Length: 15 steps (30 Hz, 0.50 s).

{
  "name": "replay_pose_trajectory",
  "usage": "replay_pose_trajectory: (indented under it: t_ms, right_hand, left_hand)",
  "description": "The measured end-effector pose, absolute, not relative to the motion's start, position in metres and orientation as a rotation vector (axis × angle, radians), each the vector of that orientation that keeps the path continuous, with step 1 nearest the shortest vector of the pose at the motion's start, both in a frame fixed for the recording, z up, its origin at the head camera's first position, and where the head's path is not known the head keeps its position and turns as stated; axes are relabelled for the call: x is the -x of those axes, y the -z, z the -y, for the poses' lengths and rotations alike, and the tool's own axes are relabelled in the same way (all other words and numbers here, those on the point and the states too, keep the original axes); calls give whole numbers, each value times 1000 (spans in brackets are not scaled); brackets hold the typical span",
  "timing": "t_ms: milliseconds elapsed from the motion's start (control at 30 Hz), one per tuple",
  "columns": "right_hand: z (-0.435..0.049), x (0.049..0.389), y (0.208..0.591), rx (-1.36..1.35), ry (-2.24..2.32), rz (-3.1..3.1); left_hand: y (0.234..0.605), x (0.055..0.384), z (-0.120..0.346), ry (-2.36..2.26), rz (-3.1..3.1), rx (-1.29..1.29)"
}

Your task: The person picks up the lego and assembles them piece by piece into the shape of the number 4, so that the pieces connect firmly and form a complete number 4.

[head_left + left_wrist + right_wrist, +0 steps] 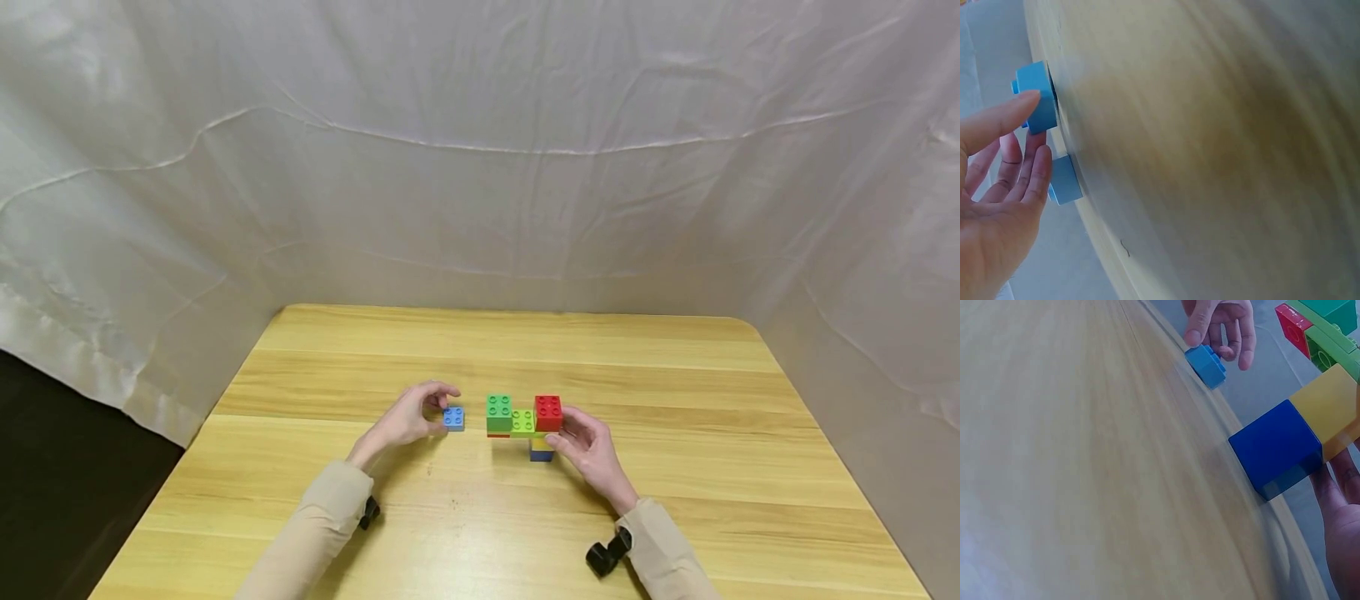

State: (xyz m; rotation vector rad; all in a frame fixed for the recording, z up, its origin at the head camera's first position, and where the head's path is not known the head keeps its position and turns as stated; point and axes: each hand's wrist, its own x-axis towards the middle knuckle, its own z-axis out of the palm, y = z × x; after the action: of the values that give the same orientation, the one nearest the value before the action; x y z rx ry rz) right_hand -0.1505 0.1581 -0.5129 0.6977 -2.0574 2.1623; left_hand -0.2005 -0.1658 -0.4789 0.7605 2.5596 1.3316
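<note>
My left hand pinches a light blue toy building brick between thumb and index finger, low over the table. In the left wrist view the thumb lies on this brick, and a second blue brick shows beyond the fingers. My right hand grips a built stack of toy bricks at its right side. The stack has a dark blue brick at the bottom, a yellow brick over it, a lime-green piece across, then a green brick and a red brick on top.
The wooden table has its far edge and rounded corners in view. Pale cloth hangs around the back and sides. A black camera mount sits on the right wrist, another on the left.
</note>
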Motion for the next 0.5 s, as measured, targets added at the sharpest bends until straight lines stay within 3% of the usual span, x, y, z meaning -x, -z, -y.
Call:
replay_pose_trajectory:
  t_ms: [500]
  right_hand:
    - [-158, 151, 513, -706, -2152, 2063]
  left_hand:
    - [473, 191, 162, -1385, -2555, -726]
